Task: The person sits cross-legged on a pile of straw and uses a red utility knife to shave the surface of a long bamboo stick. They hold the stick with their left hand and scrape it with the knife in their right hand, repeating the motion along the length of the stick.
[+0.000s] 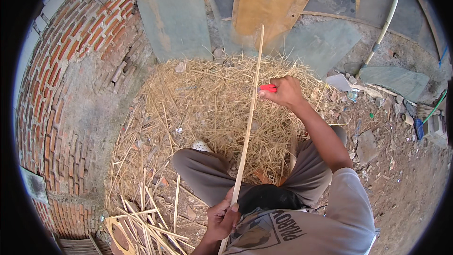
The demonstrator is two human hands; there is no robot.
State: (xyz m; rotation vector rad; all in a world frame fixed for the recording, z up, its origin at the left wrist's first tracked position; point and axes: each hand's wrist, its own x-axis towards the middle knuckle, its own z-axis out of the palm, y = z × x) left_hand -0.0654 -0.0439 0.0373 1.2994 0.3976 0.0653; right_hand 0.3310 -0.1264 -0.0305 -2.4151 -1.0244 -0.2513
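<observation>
A long pale bamboo strip (246,134) slants up from my lap toward the far boards. Its lower part is gripped by my left hand (222,218), with the thumb lying along it. Farther up, my right hand (284,91) is closed around a small red-handled knife (268,88) that meets the strip's right side. The knife's blade is too small to make out. My right arm is stretched forward over my bent knee.
Curly shavings (207,94) cover the ground ahead. More bamboo strips (148,229) lie in a pile at lower left. A brick wall (61,113) rises on the left. Boards (174,21) lean at the back; rubble (373,146) and a blue brush (419,128) lie to the right.
</observation>
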